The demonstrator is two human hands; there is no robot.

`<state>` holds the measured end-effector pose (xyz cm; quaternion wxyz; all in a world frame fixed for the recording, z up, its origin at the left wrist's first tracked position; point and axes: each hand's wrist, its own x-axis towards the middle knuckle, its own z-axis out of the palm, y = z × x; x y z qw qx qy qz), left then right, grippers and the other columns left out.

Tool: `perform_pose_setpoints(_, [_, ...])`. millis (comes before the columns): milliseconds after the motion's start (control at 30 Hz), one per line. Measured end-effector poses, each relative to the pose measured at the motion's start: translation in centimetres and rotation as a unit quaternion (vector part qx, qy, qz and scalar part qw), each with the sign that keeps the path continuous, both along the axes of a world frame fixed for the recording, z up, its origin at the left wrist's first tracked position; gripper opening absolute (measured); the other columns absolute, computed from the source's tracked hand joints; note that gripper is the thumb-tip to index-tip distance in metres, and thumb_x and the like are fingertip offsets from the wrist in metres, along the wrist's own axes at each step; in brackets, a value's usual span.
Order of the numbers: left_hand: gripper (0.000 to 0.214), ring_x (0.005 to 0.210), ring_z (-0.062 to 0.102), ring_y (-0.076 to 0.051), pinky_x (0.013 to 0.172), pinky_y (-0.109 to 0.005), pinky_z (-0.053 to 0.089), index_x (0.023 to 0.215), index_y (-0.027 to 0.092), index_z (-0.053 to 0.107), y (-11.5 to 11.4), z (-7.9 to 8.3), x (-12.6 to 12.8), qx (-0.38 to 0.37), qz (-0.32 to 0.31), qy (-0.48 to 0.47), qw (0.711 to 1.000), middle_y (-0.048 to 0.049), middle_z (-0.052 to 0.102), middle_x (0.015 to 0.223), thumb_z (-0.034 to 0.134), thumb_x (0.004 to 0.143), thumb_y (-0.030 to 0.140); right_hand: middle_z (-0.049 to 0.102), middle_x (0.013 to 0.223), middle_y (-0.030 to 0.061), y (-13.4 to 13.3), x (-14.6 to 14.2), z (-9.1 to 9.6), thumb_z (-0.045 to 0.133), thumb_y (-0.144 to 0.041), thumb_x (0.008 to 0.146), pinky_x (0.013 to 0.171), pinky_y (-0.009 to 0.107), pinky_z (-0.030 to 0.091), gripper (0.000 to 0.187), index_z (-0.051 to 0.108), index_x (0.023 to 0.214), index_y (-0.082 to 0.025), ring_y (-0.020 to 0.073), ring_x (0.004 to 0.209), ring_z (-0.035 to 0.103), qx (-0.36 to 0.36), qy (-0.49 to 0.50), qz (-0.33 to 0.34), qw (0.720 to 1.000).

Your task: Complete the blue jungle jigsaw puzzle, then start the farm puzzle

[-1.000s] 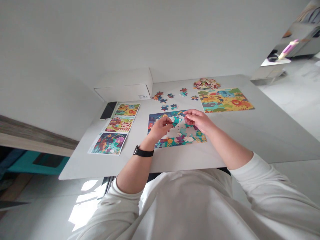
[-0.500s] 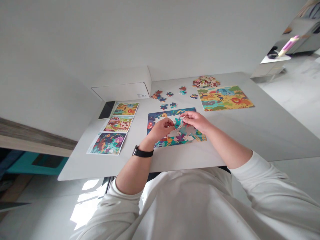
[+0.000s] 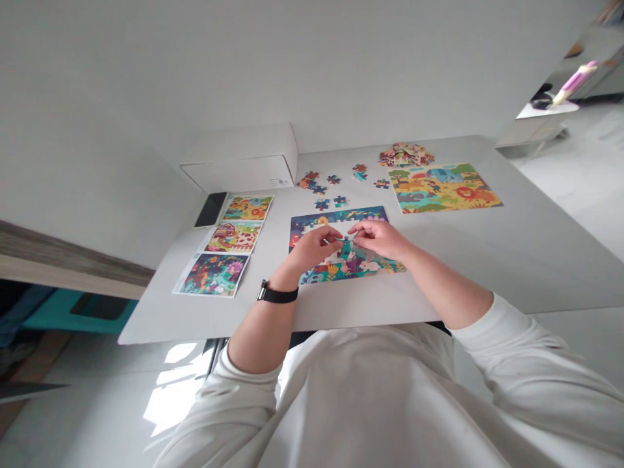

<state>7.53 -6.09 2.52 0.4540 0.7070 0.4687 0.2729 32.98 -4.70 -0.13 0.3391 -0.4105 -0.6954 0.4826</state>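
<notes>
A partly assembled jigsaw puzzle (image 3: 322,222) with a dark blue top and teal bottom lies on the white table (image 3: 487,260) in front of me. Both hands meet over its bare middle. My left hand (image 3: 314,246), with a black watch on its wrist, pinches a small teal puzzle piece (image 3: 346,247) from the left. My right hand (image 3: 380,236) pinches the same piece from the right. The piece sits low over the puzzle; whether it touches the puzzle I cannot tell.
Loose pieces (image 3: 322,190) lie beyond the puzzle, with a heap of pieces (image 3: 404,155) at the back. A finished yellow animal puzzle (image 3: 443,187) lies to the right. Three picture cards (image 3: 233,237), a black phone (image 3: 210,208) and a white box (image 3: 244,162) are at the left.
Both hands have drawn closer together and lowered toward the puzzle's middle, keeping hold of the teal piece. The view has shifted slightly.
</notes>
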Motion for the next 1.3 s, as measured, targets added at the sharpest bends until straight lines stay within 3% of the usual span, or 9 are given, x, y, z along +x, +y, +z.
perform_pose_setpoints(267, [0.025,0.069,0.063,-0.014,0.061,-0.024,0.046,0.092,0.020,0.074,-0.1,0.1,-0.1,0.005,0.013,0.043,0.999,-0.0033,0.078,0.084,0.077,0.088,0.044,0.078,0.086,0.0028,-0.3,-0.6,-0.4,0.078,-0.038,0.088,0.076,0.033,0.055,0.026,0.081,0.109,-0.024,0.0193,0.078,0.071,0.040,-0.032,-0.012,0.999])
perform_pose_setpoints(567, [0.015,0.071,0.067,-0.017,0.066,-0.026,0.048,0.093,0.022,0.075,0.6,-1.5,-0.6,0.014,0.010,0.082,0.996,-0.0008,0.077,0.079,0.077,0.087,0.035,0.080,0.089,0.0037,-0.4,-0.2,0.3,0.075,-0.038,0.091,0.074,0.033,0.052,0.024,0.083,0.109,-0.024,0.0187,0.076,0.069,0.067,-0.065,-0.031,0.995])
perform_pose_setpoints(867, [0.008,0.067,0.064,-0.015,0.067,-0.026,0.046,0.091,0.022,0.076,0.3,-1.4,-0.2,0.066,0.020,0.130,0.989,-0.0014,0.079,0.086,0.076,0.089,0.030,0.079,0.086,0.0024,-0.5,-0.4,0.2,0.075,-0.034,0.091,0.073,0.032,0.050,0.022,0.084,0.108,-0.024,0.0184,0.075,0.068,0.070,-0.076,-0.030,0.994])
perform_pose_setpoints(1033, [0.010,0.075,0.066,-0.018,0.069,-0.027,0.048,0.091,0.022,0.078,0.2,-1.5,-0.1,0.090,0.020,0.146,0.985,-0.0031,0.078,0.088,0.075,0.091,0.031,0.078,0.085,0.0021,-0.5,-0.3,0.2,0.075,-0.033,0.091,0.074,0.033,0.051,0.021,0.084,0.108,-0.025,0.0183,0.075,0.068,0.066,-0.071,-0.027,0.995])
perform_pose_setpoints(1300, [0.015,0.083,0.066,-0.020,0.082,-0.030,0.052,0.101,0.022,0.081,0.6,-1.6,-0.5,0.143,0.023,0.181,0.973,-0.0057,0.076,0.099,0.079,0.088,0.029,0.080,0.093,0.0036,-0.3,-0.2,0.0,0.073,-0.027,0.092,0.078,0.033,0.053,0.021,0.085,0.108,-0.025,0.0184,0.079,0.070,0.099,-0.092,-0.023,0.991])
